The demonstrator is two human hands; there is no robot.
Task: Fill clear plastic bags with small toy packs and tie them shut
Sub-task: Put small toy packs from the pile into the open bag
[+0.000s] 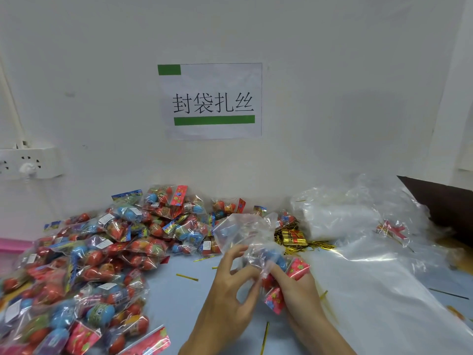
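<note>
Mid-fill: right hand clamped on toy pack inside bag, left fingers pinching its mouth; next, gather neck, reach tie.

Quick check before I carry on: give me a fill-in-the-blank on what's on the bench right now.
1. Both hands, left hand and right hand, hold a clear ____ with toy packs inside.
2. The big heap of toy packs lies to the person's ____.
3. The bundle of twist ties beyond the hands is ____ in colour.
4. The bars on the wall sign are ____.

Missing words: bag; left; gold; green
</note>
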